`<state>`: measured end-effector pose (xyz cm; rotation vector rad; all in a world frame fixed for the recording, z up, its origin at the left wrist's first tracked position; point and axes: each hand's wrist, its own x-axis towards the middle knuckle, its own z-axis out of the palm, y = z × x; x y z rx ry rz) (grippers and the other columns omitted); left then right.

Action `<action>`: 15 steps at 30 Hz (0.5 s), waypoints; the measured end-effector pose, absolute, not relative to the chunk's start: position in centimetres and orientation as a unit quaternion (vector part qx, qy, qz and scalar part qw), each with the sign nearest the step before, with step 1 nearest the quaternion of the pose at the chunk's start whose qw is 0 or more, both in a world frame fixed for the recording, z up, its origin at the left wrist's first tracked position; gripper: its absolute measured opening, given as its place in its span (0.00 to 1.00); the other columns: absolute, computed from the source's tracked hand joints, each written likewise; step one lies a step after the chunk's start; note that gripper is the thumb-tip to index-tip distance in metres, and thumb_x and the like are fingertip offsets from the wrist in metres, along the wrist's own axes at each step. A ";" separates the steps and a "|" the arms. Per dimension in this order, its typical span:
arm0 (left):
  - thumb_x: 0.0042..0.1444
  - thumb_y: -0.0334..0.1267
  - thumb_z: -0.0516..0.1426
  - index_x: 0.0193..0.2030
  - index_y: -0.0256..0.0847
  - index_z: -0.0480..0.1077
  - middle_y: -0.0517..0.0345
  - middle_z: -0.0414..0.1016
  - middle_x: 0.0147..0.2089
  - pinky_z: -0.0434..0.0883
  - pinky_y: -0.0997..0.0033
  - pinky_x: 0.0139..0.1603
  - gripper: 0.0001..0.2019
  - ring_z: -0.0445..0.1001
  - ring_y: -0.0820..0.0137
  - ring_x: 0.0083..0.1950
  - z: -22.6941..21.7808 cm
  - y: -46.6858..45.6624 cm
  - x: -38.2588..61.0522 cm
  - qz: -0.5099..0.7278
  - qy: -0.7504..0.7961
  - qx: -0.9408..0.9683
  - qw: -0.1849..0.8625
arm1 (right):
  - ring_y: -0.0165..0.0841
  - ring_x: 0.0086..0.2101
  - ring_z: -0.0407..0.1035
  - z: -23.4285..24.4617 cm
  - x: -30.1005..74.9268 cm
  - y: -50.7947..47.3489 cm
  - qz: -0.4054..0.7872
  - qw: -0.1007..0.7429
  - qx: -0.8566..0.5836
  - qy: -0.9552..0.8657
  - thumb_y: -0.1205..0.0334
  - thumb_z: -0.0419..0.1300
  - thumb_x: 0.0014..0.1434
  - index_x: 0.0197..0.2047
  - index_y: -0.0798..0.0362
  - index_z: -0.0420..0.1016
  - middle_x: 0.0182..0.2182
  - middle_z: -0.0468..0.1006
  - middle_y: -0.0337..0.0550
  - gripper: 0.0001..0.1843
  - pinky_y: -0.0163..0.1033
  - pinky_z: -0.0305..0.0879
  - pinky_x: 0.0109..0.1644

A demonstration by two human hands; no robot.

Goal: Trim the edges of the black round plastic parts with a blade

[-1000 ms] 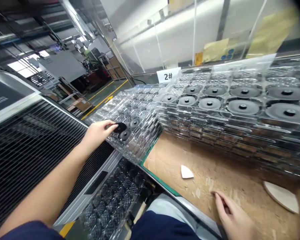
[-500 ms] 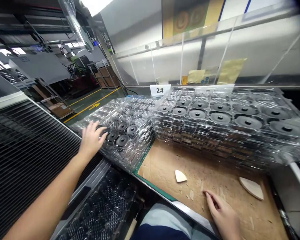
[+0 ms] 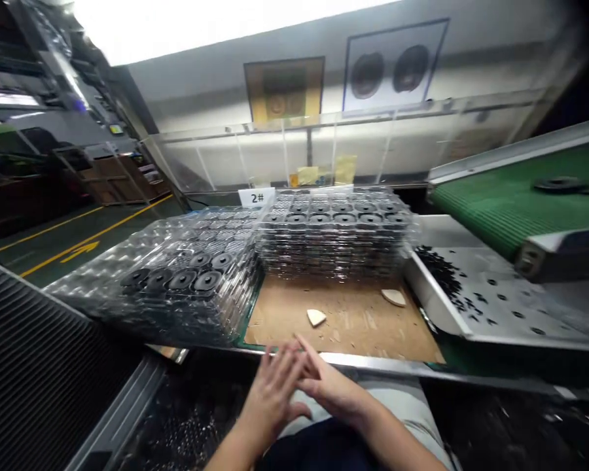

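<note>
Just short of the desk's near edge, above the person's lap, the left hand (image 3: pixel 269 396) and the right hand (image 3: pixel 331 386) meet and overlap. Both are released and carry nothing.

The nearest work lies to the left, a stack of clear plastic blister trays (image 3: pixel 177 314). Its top tray holds round black discs (image 3: pixel 196 281) seated in pockets. The stack sits at the left end of the brown fibreboard desk (image 3: pixel 363 327), and its near corner seems to reach past the board's edge. Behind it stands a second, taller stack of clear trays (image 3: pixel 334 252), also loaded with discs, with a white label reading "2#" (image 3: pixel 256 197) at its back corner. Two pale wedge-shaped scraps (image 3: pixel 316 317) lie on the bare board. To the right is a grey metal chute (image 3: pixel 476 314) strewn with small black parts, and above it a green conveyor belt (image 3: pixel 500 203) carrying a black ring (image 3: pixel 562 185).

The overhanging near stack looks like the weak point. A knock from a forearm or a careless reach across it could shift the slippery trays and tip discs out of their pockets. The loose scraps could also get under a tray and leave it rocking.

Both forearms rise from the bottom of the view and converge. The fingers are straight and slightly spread, and they point toward the desk, with the left hand's fingers lying across the right's.
</note>
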<state>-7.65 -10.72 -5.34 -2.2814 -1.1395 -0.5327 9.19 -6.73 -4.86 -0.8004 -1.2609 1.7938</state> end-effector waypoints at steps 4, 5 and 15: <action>0.59 0.29 0.46 0.63 0.29 0.57 0.44 0.71 0.59 0.56 0.60 0.65 0.24 0.65 0.61 0.63 -3.5 -8.3 -0.6 -0.204 -0.351 -0.873 0.270 | 0.36 0.44 0.70 -2.3 8.9 -8.3 0.723 0.465 -0.279 -0.428 0.56 0.56 0.63 0.52 0.54 0.67 0.49 0.71 0.47 0.17 0.47 0.69 0.47; 0.58 0.26 0.45 0.62 0.29 0.58 0.45 0.71 0.59 0.56 0.62 0.65 0.24 0.66 0.63 0.62 -2.8 -8.1 0.3 -0.204 -0.334 -0.879 0.273 | 0.35 0.43 0.70 -1.7 9.5 -8.3 0.720 0.485 -0.274 -0.412 0.55 0.56 0.63 0.51 0.55 0.68 0.48 0.72 0.46 0.17 0.47 0.69 0.46; 0.58 0.23 0.44 0.69 0.31 0.41 0.48 0.65 0.64 0.60 0.71 0.64 0.31 0.59 0.67 0.67 0.7 -11.1 3.1 -0.286 -0.343 -0.884 0.140 | 0.41 0.37 0.71 4.2 12.4 -10.4 0.669 0.464 -0.294 -0.500 0.49 0.52 0.48 0.27 0.48 0.64 0.22 0.70 0.40 0.12 0.49 0.68 0.44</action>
